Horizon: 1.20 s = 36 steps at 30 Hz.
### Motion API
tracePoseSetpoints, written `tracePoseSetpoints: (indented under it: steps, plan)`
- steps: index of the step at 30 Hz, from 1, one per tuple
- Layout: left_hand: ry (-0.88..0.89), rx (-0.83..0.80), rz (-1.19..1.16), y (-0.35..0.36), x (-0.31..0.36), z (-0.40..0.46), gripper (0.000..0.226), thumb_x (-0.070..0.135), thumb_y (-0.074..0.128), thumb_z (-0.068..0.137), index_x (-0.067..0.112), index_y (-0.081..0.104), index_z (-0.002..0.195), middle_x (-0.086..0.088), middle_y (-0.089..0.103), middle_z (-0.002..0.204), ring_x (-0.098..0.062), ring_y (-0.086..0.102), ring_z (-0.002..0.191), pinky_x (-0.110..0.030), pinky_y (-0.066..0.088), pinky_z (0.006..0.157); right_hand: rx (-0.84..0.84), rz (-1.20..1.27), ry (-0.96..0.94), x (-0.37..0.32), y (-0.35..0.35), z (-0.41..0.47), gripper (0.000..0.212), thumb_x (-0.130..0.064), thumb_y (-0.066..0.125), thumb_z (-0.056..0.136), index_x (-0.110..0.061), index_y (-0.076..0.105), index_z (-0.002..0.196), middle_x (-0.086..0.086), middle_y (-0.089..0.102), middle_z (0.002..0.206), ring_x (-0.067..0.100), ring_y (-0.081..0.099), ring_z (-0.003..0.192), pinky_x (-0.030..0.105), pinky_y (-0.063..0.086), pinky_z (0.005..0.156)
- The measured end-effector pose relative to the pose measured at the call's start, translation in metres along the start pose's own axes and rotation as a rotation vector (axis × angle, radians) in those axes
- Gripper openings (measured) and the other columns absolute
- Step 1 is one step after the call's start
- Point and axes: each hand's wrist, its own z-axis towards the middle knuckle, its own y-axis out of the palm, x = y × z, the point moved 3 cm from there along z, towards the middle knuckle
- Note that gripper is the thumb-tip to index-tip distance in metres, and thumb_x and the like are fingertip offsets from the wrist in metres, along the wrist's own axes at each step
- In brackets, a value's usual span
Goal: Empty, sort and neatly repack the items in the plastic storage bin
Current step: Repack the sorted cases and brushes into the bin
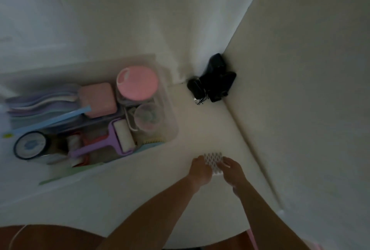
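A clear plastic storage bin (170,109) stands at the left on a white surface, full of items: a pink round lid (137,84), a pink square box (98,100), a purple lint roller (118,138), a blue stick (50,120), a round dark-rimmed tin (31,145) and a clear cup (148,116). To the right of the bin, both hands hold a small white lattice piece (213,159) low over the surface. My left hand (200,171) grips its left edge and my right hand (234,171) grips its right edge.
A black pile of objects with thin wires (214,78) sits in the corner where the white surface meets a pale wall or panel (300,89). A green flat edge (60,177) pokes out under the bin's near side. My knees show at the bottom.
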Motion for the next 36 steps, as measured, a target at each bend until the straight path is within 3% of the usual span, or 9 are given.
tracePoseSetpoints:
  steps: [2,6,10,13,17,22,26,29,36]
  plan:
    - [-0.015,-0.019,-0.076,0.006,-0.007,0.005,0.049,0.024,0.039,0.09,0.002,0.054,0.13,-0.015,0.056,0.13,-0.034,0.054,0.123,-0.033,0.046,0.096,0.036,0.081,-0.023,-0.002,-0.002,-0.004,0.027,-0.012,0.068,0.089,-0.004,0.069,0.115,0.016,0.07,0.114,0.029,0.067,0.104,0.039,0.051,0.09]
    - [0.1,0.104,-0.168,-0.027,0.023,-0.029,0.04,0.013,0.043,0.1,0.007,0.05,0.139,-0.013,0.052,0.141,-0.027,0.047,0.131,-0.029,0.034,0.11,0.199,0.229,-0.084,-0.029,-0.021,-0.029,0.02,-0.005,0.071,0.086,-0.009,0.067,0.105,0.017,0.071,0.1,0.032,0.068,0.089,0.043,0.055,0.078]
    - [0.398,0.219,-0.154,-0.077,0.067,-0.078,0.042,0.012,0.04,0.102,0.011,0.046,0.143,-0.013,0.051,0.142,-0.027,0.045,0.131,-0.029,0.032,0.11,0.334,0.345,-0.269,-0.084,-0.048,-0.07,0.023,0.004,0.067,0.087,-0.006,0.064,0.107,0.02,0.067,0.095,0.017,0.065,0.075,0.012,0.052,0.057]
    - [0.63,0.409,-0.1,-0.121,0.094,-0.117,0.043,0.01,0.044,0.099,0.008,0.048,0.142,-0.018,0.054,0.131,-0.032,0.048,0.123,-0.039,0.039,0.105,0.414,0.357,-0.387,-0.14,-0.063,-0.105,0.027,-0.011,0.071,0.088,-0.01,0.067,0.114,0.016,0.069,0.101,-0.005,0.062,0.062,0.007,0.05,0.059]
    - [0.744,0.71,-0.185,-0.188,0.086,-0.145,0.038,0.011,0.051,0.094,0.01,0.057,0.132,-0.016,0.059,0.114,-0.034,0.06,0.102,-0.042,0.052,0.089,0.363,0.419,-0.544,-0.222,-0.037,-0.152,0.029,-0.026,0.073,0.088,-0.013,0.07,0.113,0.008,0.072,0.096,0.015,0.067,0.077,0.011,0.054,0.064]
    - [0.557,0.801,-0.297,-0.265,0.011,-0.154,0.036,0.02,0.057,0.088,0.023,0.066,0.123,-0.001,0.07,0.107,-0.019,0.068,0.091,-0.037,0.058,0.078,0.217,0.29,-0.635,-0.271,0.056,-0.172,0.012,-0.023,0.073,0.088,-0.023,0.071,0.099,0.001,0.073,0.09,0.017,0.068,0.071,0.025,0.06,0.063]
    - [0.274,0.67,-0.315,-0.292,-0.074,-0.155,0.034,0.02,0.064,0.086,0.024,0.068,0.12,0.005,0.073,0.108,-0.01,0.068,0.097,-0.034,0.055,0.089,0.029,0.061,-0.564,-0.262,0.134,-0.171,0.016,-0.019,0.075,0.084,-0.031,0.071,0.094,-0.01,0.073,0.082,0.012,0.07,0.07,0.044,0.06,0.076]
    - [0.083,0.618,-0.24,-0.299,-0.12,-0.156,0.03,0.025,0.069,0.086,0.025,0.068,0.117,0.006,0.072,0.106,-0.009,0.065,0.093,-0.022,0.049,0.082,-0.084,-0.127,-0.538,-0.253,0.176,-0.183,0.021,-0.019,0.077,0.082,-0.023,0.073,0.103,-0.007,0.07,0.083,0.007,0.064,0.071,0.029,0.055,0.08]
    - [-0.046,0.545,-0.429,-0.295,-0.153,-0.145,0.022,0.04,0.078,0.071,0.035,0.063,0.086,0.005,0.072,0.087,-0.018,0.07,0.084,-0.044,0.059,0.081,-0.106,-0.274,-0.525,-0.251,0.188,-0.182,0.035,-0.024,0.074,0.086,-0.018,0.067,0.119,-0.001,0.073,0.105,0.004,0.061,0.078,0.013,0.044,0.076]
